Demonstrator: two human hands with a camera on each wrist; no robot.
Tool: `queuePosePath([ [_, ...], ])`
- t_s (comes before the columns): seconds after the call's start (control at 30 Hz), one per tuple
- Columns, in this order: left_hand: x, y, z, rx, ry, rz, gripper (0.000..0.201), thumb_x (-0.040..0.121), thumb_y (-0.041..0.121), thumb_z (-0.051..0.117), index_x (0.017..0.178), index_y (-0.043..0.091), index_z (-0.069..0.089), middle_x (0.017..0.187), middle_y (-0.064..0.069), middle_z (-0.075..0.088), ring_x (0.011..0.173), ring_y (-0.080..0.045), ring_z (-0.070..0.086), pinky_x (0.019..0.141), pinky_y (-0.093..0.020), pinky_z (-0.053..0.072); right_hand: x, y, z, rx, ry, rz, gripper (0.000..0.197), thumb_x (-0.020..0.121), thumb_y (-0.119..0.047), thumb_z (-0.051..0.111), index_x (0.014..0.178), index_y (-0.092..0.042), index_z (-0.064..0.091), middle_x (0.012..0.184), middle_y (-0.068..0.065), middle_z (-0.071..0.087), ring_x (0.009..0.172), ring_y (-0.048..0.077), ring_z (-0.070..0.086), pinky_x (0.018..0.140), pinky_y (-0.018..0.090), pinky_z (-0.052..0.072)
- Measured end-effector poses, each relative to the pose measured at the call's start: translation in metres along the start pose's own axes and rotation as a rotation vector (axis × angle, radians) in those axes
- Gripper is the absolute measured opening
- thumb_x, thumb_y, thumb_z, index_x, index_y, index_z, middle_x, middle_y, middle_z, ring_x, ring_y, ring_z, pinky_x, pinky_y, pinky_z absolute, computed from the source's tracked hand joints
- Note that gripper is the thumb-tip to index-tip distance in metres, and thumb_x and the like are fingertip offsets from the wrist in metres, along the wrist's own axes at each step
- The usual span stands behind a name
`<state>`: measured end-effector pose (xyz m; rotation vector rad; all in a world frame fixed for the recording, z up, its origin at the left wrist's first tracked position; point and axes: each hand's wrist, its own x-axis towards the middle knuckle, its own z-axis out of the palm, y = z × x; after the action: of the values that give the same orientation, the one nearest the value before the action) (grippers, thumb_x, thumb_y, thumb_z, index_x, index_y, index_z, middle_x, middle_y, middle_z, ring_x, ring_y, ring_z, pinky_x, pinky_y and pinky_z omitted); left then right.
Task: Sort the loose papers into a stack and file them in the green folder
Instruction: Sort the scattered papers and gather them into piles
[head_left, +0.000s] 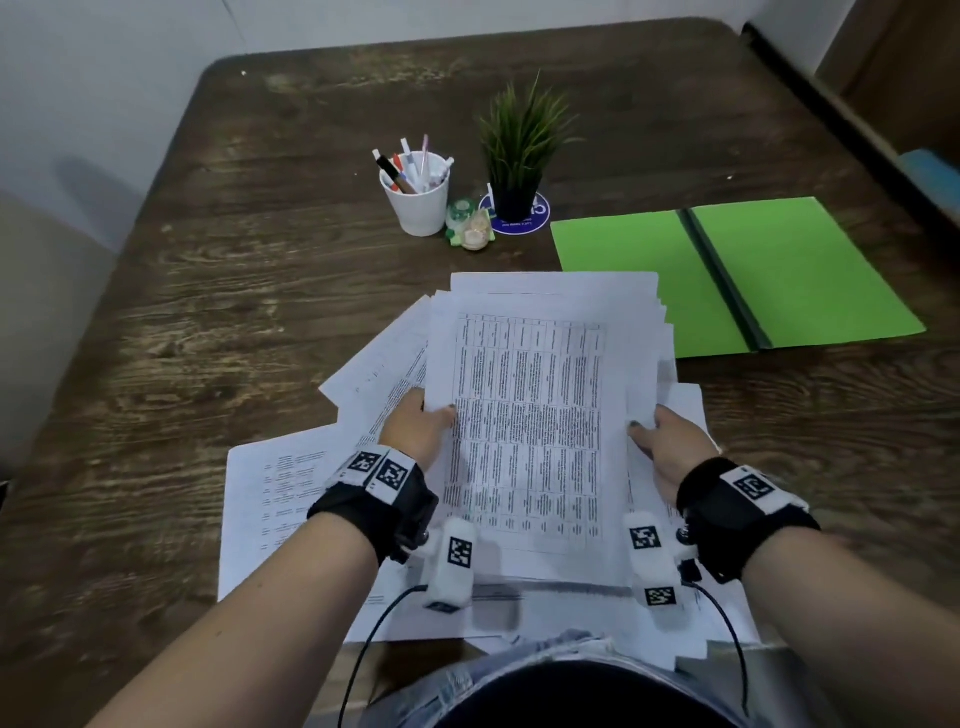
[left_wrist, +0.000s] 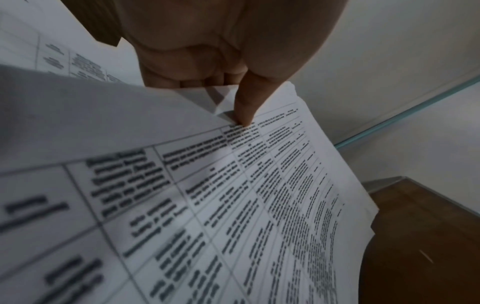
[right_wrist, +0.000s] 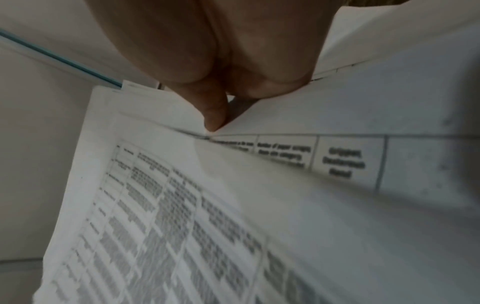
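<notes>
You are holding a stack of papers (head_left: 530, 415) with both hands, just above the brown desk (head_left: 208, 312). Your left hand (head_left: 415, 434) grips the left edge of the stack, with the thumb on top of the printed page. Your right hand (head_left: 670, 441) grips the right edge the same way. In the left wrist view, your left thumb (left_wrist: 244, 107) presses down on the top sheet, and the other fingers (left_wrist: 197, 82) curl under the stack. In the right wrist view, your right thumb (right_wrist: 215, 115) pinches the paper edge too.

The top page has a table full of small black words. The sheets in the stack do not line up yet; some edges stick out at the far end and on the right side.

More loose papers (head_left: 280, 493) lie flat on the desk under your hands, spread out to the left and near your body.

The green folder (head_left: 727, 270) lies open on the desk, to the right of the stack and a bit farther away. One corner of the papers covers its near left edge.

Behind the papers stand a white cup of pens (head_left: 415, 197) and a small green plant (head_left: 519, 150) in a black pot.
</notes>
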<state>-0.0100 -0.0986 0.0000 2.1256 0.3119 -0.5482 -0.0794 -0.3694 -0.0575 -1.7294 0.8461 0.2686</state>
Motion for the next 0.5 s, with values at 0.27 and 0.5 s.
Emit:
queuePosePath([
  [0.27,-0.001,-0.002,0.014,-0.024,-0.003,-0.022,0.044,0.094,0.021,0.049,0.136,0.015,0.039,0.121,-0.002,0.058,0.086,-0.019,0.055,0.071,-0.027,0.043,-0.013,-0.008,0.006,-0.021,0.012,-0.008,0.029,0.091,-0.012,0.047,0.118,-0.007,0.058,0.121,0.022,0.061,0.106,0.033,0.060,0.099,0.051,0.046],
  [0.5,-0.013,0.005,0.023,0.086,-0.014,-0.011,0.048,0.102,0.014,0.032,0.147,0.009,0.016,0.110,-0.011,0.051,0.113,-0.032,0.053,0.082,-0.029,0.037,-0.026,-0.021,0.004,-0.065,-0.007,0.074,0.059,0.094,-0.052,0.041,0.131,-0.007,0.050,0.132,0.012,0.055,0.116,0.026,0.054,0.103,0.038,0.041],
])
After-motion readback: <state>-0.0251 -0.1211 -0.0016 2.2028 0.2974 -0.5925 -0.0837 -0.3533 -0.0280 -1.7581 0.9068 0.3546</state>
